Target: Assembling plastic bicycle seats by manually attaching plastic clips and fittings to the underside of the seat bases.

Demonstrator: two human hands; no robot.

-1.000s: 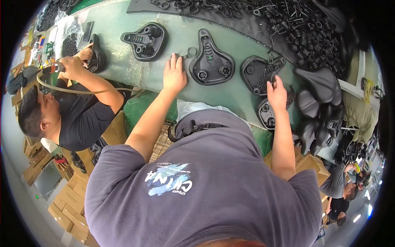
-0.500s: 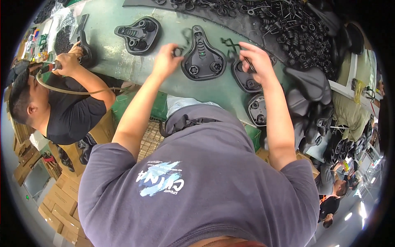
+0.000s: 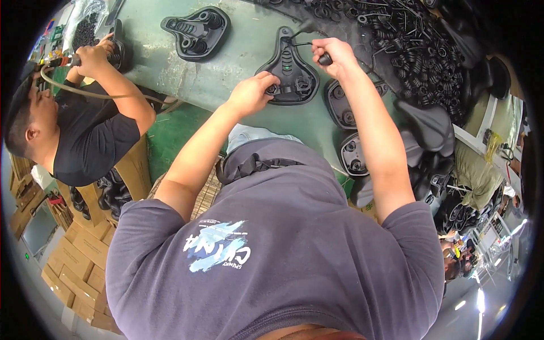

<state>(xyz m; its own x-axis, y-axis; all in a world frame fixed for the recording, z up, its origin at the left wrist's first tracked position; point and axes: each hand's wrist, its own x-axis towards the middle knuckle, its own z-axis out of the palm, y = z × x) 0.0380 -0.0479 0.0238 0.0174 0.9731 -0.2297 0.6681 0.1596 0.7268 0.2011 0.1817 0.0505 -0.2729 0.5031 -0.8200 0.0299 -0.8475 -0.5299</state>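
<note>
An upturned black bicycle saddle (image 3: pixel 288 68) lies on the green table (image 3: pixel 226 73) in front of me. My left hand (image 3: pixel 252 93) grips its wide rear edge, fingers curled over the rim. My right hand (image 3: pixel 335 56) is closed on a small black part joined to a thin black wire rail (image 3: pixel 300 41), which reaches over the saddle's narrow nose. Both forearms stretch up from my grey shirt.
A second upturned saddle (image 3: pixel 195 28) lies further left. More saddle bases (image 3: pixel 345 102) and finished saddles (image 3: pixel 422 127) crowd the right. A heap of black springs (image 3: pixel 408 45) fills the top right. A co-worker (image 3: pixel 85 130) on the left holds a hosed tool (image 3: pixel 59 61). Cardboard boxes (image 3: pixel 73 255) stand below.
Both my hands left the table edge and came together on the middle saddle. My right hand now holds a black wire part over it.
</note>
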